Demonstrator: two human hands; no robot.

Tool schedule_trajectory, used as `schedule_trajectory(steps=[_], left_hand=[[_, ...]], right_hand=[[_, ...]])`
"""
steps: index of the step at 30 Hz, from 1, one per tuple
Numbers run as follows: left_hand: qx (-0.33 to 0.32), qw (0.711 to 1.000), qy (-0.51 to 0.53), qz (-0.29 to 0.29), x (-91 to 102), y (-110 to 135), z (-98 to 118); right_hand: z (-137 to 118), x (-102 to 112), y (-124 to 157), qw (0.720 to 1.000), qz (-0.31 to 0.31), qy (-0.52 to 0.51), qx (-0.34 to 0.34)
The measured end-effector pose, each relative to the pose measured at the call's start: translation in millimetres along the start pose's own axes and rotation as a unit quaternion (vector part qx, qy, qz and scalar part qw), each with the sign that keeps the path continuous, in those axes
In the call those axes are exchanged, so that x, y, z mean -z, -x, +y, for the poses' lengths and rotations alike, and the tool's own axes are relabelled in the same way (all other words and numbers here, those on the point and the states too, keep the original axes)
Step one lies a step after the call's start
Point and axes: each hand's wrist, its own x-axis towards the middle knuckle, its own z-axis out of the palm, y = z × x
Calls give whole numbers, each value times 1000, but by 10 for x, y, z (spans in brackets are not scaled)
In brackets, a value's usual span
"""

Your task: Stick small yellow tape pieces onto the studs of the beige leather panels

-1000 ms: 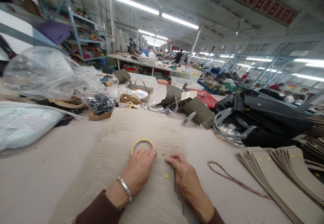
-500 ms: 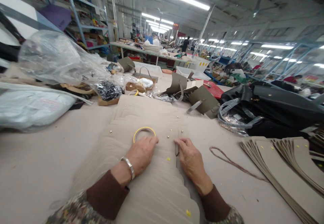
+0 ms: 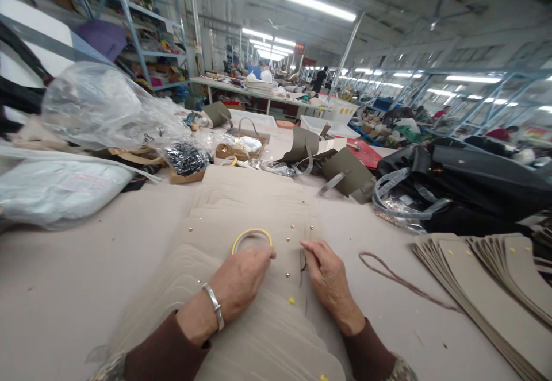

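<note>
A fanned stack of beige leather-like panels (image 3: pixel 245 200) lies in front of me, with small gold studs (image 3: pixel 288 239) and a yellow tab (image 3: pixel 291 300). Over its middle, my left hand (image 3: pixel 244 280) is closed on a yellow-edged ring that looks like a tape roll (image 3: pixel 252 233); the palm hides its lower part. My right hand (image 3: pixel 328 280) is at the stack's right edge, thumb and fingertips pinched together. A thin dark piece (image 3: pixel 303 261) shows just under those fingertips; what they hold is too small to make out.
A brown cord loop (image 3: pixel 401 280) lies right of my hand, beside fanned beige strips (image 3: pixel 474 295). Black bags (image 3: pixel 487 180) stand behind them. Olive pieces (image 3: pixel 349 171) and a small box (image 3: pixel 241 145) are farther back. Plastic-wrapped bundles (image 3: pixel 64 185) fill the left side.
Both hands have shifted slightly toward me, the ring going along with the left. The yellow tab sits nearer to me, and another gold stud now shows between the hands.
</note>
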Motion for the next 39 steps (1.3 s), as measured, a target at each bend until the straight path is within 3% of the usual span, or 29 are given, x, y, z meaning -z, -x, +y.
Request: schedule_trajectory(steps=[5,10,17,29,32,34,37,39], left_hand=[[-22,998,58,7,106,-81,118],[-39,999,11,36,-20,-55,137],[-33,998,-25,40,-125,-22,106],[-22,998,3,53,-146,-24,163],[-14,997,-3,74,-149,-28,166],[-22,995,-25,91,-158,-27,164],[-49,989,-58,125,-180,-19,167],[-63,985,-65,144,-193,-4,183]], right_hand=[[-223,67,-9,977,-58,-181,-95],[-357,47,-3,963,-118,-233,-68],[-399,2,14,972,-126,-197,-5],[-404,-103,78,996,-29,-19,85],[-445,-98,70,998,-29,-36,30],[-491,-101,52,991,-49,-103,-72],[-555,-120,11,935,-88,-234,-252],[-558,-130,-20,900,-96,-286,-314]])
